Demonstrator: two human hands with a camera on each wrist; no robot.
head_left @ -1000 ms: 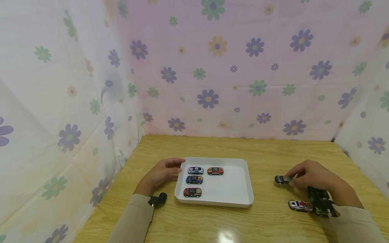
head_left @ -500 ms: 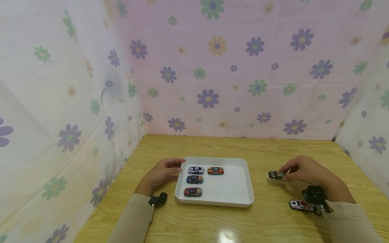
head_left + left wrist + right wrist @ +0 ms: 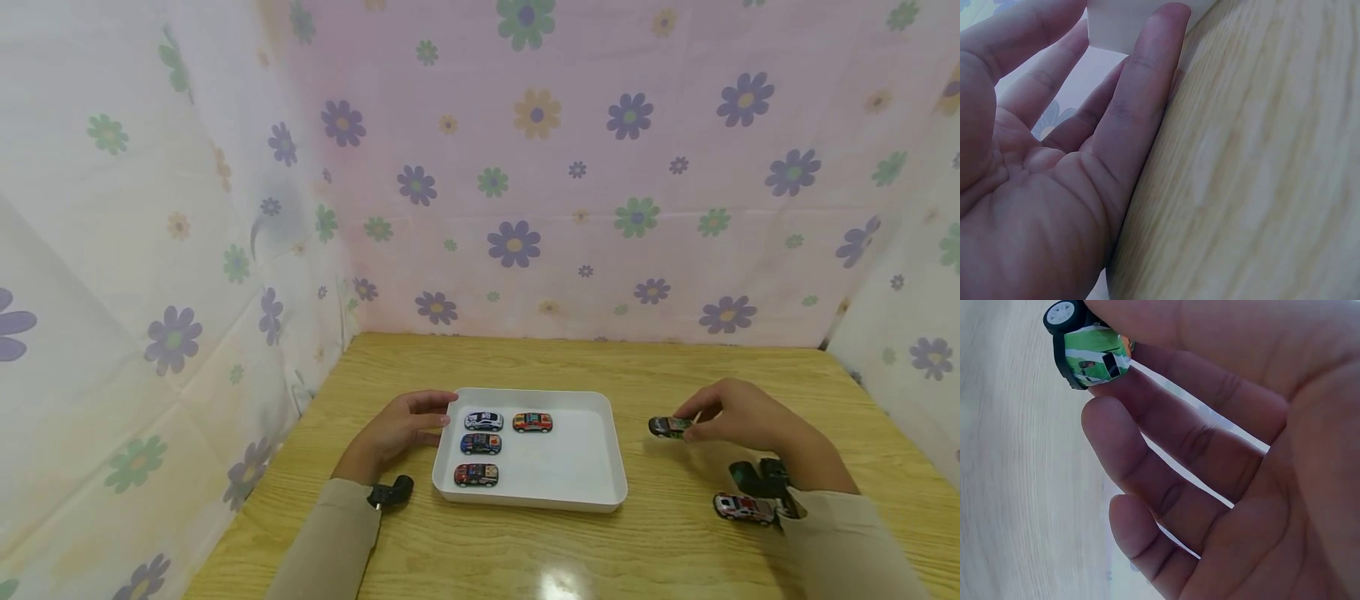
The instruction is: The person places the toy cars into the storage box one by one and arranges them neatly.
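A white tray holds several small toy cars, among them a white one, a blue one, a dark red one and a red-and-yellow one. My left hand rests at the tray's left wall, its fairly straight fingers touching the side and rim. To the right of the tray, my right hand pinches a black-and-green toy car between thumb and fingertips, above the table. The right wrist view shows this car's green-and-white end; its other end is out of frame.
A white-and-red toy car lies on the wooden table below the right wrist. Beside it, a dark green toy vehicle is mostly hidden by the wrist camera. Flowered cloth hangs behind the table and at both sides.
My right hand has moved left toward the tray, carrying the black-and-green toy car with it. The left hand and the tray stay in place.
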